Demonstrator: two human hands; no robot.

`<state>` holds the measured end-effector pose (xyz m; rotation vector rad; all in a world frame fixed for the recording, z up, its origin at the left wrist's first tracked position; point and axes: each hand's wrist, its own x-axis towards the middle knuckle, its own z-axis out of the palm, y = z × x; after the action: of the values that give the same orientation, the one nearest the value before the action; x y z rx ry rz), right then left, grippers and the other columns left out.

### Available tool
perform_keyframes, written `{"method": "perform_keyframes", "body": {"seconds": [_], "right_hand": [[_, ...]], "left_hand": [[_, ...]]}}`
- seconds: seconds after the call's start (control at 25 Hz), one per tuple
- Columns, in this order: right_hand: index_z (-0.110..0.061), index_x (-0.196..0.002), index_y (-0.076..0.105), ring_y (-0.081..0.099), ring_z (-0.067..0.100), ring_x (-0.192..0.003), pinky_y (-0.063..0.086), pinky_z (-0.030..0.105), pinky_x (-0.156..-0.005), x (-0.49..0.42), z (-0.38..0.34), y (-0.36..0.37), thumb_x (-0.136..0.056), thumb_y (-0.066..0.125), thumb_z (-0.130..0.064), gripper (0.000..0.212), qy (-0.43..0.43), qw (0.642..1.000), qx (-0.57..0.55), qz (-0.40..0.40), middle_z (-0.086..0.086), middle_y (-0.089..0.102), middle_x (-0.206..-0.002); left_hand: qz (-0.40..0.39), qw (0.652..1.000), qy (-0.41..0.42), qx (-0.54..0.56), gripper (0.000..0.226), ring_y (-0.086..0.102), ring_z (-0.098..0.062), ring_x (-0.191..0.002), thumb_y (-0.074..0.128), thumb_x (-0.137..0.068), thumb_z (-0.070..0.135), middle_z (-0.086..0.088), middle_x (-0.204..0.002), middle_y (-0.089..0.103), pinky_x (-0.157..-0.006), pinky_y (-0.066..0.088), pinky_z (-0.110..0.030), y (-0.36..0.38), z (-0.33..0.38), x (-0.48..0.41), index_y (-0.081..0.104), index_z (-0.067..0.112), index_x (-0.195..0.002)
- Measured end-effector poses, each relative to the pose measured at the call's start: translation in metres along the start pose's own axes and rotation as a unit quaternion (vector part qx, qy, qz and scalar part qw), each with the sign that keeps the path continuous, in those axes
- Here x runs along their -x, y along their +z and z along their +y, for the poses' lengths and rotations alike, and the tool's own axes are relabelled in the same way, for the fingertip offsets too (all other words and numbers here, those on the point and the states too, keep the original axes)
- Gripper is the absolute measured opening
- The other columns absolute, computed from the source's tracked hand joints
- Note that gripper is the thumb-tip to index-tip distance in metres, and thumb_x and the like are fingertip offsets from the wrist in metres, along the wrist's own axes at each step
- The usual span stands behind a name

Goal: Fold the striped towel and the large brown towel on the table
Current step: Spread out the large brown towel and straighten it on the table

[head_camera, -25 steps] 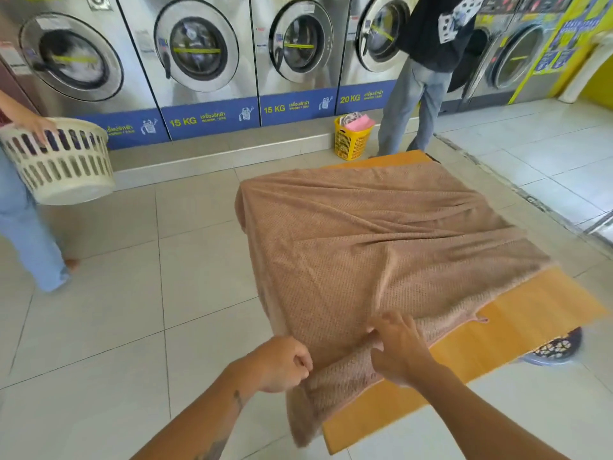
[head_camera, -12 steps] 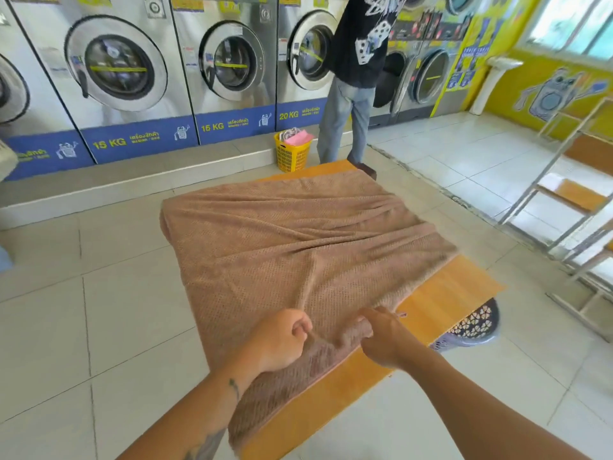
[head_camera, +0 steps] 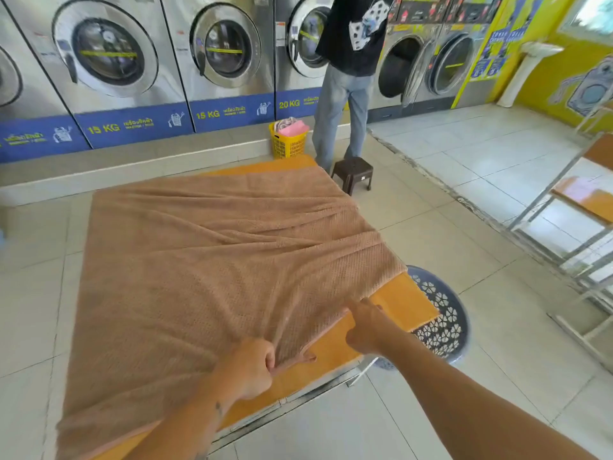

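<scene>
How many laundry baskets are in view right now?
2. A yellow basket stands on the floor by the washers; a blue basket sits partly under the table's near right corner. More may be hidden behind the table.

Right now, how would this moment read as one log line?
brown towel: spread over table | left hand: grips near edge | right hand: pinches near edge | striped towel: not seen

The brown towel point(head_camera: 199, 277) is matt, waffle-textured cloth — table point(head_camera: 403, 305) smooth wood, washing machines point(head_camera: 166, 38) shiny metal.
</scene>
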<state>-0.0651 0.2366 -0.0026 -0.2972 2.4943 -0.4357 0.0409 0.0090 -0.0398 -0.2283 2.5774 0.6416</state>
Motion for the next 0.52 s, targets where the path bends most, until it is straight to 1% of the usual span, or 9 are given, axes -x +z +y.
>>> {"method": "perform_keyframes", "body": {"seconds": [0.04, 0.08, 0.12, 0.2, 0.28, 0.4, 0.48, 0.52], "right_hand": [[-0.027, -0.146, 0.037, 0.034, 0.035, -0.136, 0.037, 0.042, -0.109, -0.006, 0.005, -0.007, -0.073, 0.047, -0.009, 0.075, -0.009, 1.000, -0.003, -0.004, 0.005, 0.038, -0.146], [-0.027, -0.144, 0.039, 0.033, 0.034, -0.136, 0.036, 0.040, -0.109, -0.011, 0.009, -0.012, -0.073, 0.046, -0.008, 0.074, -0.013, 1.000, -0.006, -0.006, 0.004, 0.038, -0.147], [-0.025, -0.144, 0.041, 0.033, 0.034, -0.136, 0.035, 0.039, -0.110, -0.015, 0.013, -0.016, -0.074, 0.046, -0.007, 0.072, -0.014, 1.000, -0.005, -0.003, 0.004, 0.037, -0.147], [-0.023, -0.143, 0.040, 0.034, 0.034, -0.133, 0.034, 0.039, -0.108, -0.023, 0.024, -0.027, -0.076, 0.047, -0.007, 0.070, -0.012, 1.000, 0.001, 0.009, 0.007, 0.039, -0.144], [-0.025, -0.145, 0.037, 0.034, 0.035, -0.132, 0.037, 0.041, -0.107, -0.027, 0.039, -0.039, -0.075, 0.048, -0.009, 0.072, 0.003, 1.000, 0.002, 0.025, 0.007, 0.039, -0.143], [-0.023, -0.149, 0.031, 0.034, 0.036, -0.135, 0.035, 0.045, -0.111, -0.033, 0.071, -0.060, -0.074, 0.047, -0.011, 0.078, 0.041, 0.999, 0.014, 0.033, 0.008, 0.038, -0.146], [-0.022, -0.147, 0.034, 0.040, 0.034, -0.133, 0.040, 0.044, -0.108, -0.037, 0.094, -0.077, -0.073, 0.046, -0.011, 0.076, 0.070, 0.997, 0.006, 0.044, 0.009, 0.043, -0.146], [-0.021, -0.147, 0.037, 0.043, 0.032, -0.132, 0.043, 0.042, -0.106, -0.039, 0.105, -0.083, -0.075, 0.046, -0.009, 0.073, 0.079, 0.996, -0.004, 0.049, 0.009, 0.046, -0.146]], "left_hand": [[-0.021, 1.000, -0.001, -0.004, 0.025, 0.064, -0.011, -0.079, 0.054, -0.084, 0.007, 0.010, -0.088, 0.065, -0.072, 0.056, -0.032, -0.004, 0.006, -0.002, 0.065, 0.027, -0.075], [-0.021, 1.000, -0.001, 0.001, 0.024, 0.065, -0.011, -0.080, 0.052, -0.086, 0.010, 0.010, -0.090, 0.066, -0.073, 0.056, -0.033, -0.010, 0.013, -0.007, 0.068, 0.026, -0.078], [-0.007, 1.000, 0.001, 0.019, 0.023, 0.063, -0.011, -0.084, 0.050, -0.088, 0.014, 0.010, -0.096, 0.064, -0.077, 0.054, -0.032, -0.018, 0.022, -0.014, 0.069, 0.026, -0.083], [0.012, 0.999, 0.025, 0.045, 0.024, 0.058, -0.011, -0.095, 0.047, -0.092, 0.019, 0.009, -0.108, 0.057, -0.084, 0.048, -0.028, -0.031, 0.045, -0.035, 0.067, 0.030, -0.101], [0.002, 0.996, 0.066, 0.057, 0.027, 0.057, -0.011, -0.099, 0.047, -0.096, 0.020, 0.007, -0.114, 0.059, -0.085, 0.045, -0.025, -0.041, 0.077, -0.062, 0.065, 0.027, -0.114], [-0.020, 0.989, 0.125, 0.073, 0.027, 0.058, -0.010, -0.097, 0.048, -0.097, 0.021, 0.007, -0.113, 0.062, -0.083, 0.046, -0.026, -0.039, 0.131, -0.105, 0.062, 0.026, -0.119], [-0.041, 0.985, 0.147, 0.077, 0.023, 0.058, -0.010, -0.095, 0.050, -0.097, 0.021, 0.007, -0.109, 0.059, -0.083, 0.049, -0.028, -0.030, 0.162, -0.123, 0.063, 0.025, -0.115], [-0.042, 0.985, 0.154, 0.067, 0.021, 0.056, -0.012, -0.098, 0.052, -0.096, 0.021, 0.007, -0.110, 0.055, -0.087, 0.049, -0.029, -0.023, 0.173, -0.131, 0.063, 0.025, -0.113]]}}
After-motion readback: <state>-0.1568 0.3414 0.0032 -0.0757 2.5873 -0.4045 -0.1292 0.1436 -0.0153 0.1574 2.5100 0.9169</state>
